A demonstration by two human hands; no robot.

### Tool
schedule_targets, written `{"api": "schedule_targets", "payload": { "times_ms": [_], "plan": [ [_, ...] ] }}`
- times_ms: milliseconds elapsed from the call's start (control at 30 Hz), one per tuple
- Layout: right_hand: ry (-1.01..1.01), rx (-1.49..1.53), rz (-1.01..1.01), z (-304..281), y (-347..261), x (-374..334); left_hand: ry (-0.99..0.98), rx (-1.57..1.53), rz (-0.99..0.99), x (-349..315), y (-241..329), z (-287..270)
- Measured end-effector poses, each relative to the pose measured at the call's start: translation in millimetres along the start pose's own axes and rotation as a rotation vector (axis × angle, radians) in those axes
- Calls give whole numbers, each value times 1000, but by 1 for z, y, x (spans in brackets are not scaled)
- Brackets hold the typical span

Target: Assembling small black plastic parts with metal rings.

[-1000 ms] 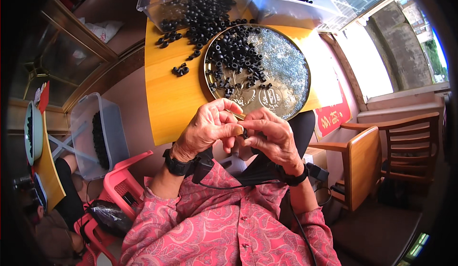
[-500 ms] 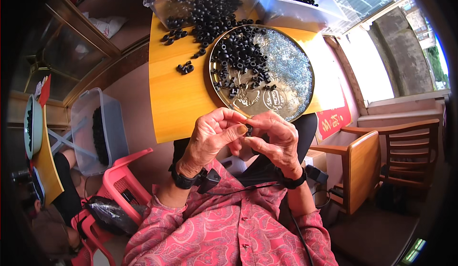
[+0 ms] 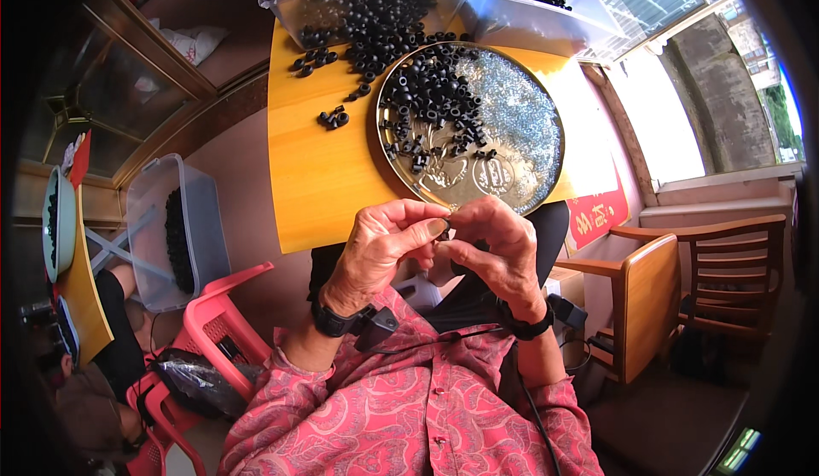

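Observation:
My left hand (image 3: pixel 368 252) and my right hand (image 3: pixel 498 247) meet just in front of a round metal tray (image 3: pixel 445 193). Thumbs and fingers of both pinch one small black ring-like part (image 3: pixel 443 234), mostly covered by the fingertips. On the tray's left side lies a heap of small black parts (image 3: pixel 433 92), some ring-shaped, some showing a hole. Its right side carries a layer of tiny clear, glittering pieces (image 3: pixel 522 113). What kind of pieces these are is too small to tell.
The tray stands on a yellow wooden table (image 3: pixel 317 188), with loose black parts (image 3: pixel 334 119) left of it. Clear plastic bins (image 3: pixel 533 26) stand behind. At left are a pink plastic chair (image 3: pixel 223 318), another clear bin (image 3: pixel 209 220) and a seated person; wooden chairs (image 3: pixel 657 297) stand right.
Both hands have shifted very slightly and the fingertips have turned a little around the small black part, which shows less now. The tray and heaps look the same.

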State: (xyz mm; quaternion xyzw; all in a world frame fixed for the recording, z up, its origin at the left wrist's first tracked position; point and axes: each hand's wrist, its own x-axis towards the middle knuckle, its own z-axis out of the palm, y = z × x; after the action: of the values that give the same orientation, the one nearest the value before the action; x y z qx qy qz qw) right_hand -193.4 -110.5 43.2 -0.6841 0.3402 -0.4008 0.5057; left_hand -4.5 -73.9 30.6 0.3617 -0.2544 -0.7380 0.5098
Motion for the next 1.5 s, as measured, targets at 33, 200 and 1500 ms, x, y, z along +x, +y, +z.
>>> {"api": "schedule_targets", "payload": {
  "times_ms": [33, 200, 1500],
  "plan": [
    [59, 88, 53, 2, 1, -2, 13, -4, -5, 0, -1, 0],
    [51, -82, -25, 3, -7, -2, 37, -40, 45, -1, -4, -2],
    [68, -101, -60, 9, -17, -4, 96, 154, 123, -9, 3, 0]
  ]
}}
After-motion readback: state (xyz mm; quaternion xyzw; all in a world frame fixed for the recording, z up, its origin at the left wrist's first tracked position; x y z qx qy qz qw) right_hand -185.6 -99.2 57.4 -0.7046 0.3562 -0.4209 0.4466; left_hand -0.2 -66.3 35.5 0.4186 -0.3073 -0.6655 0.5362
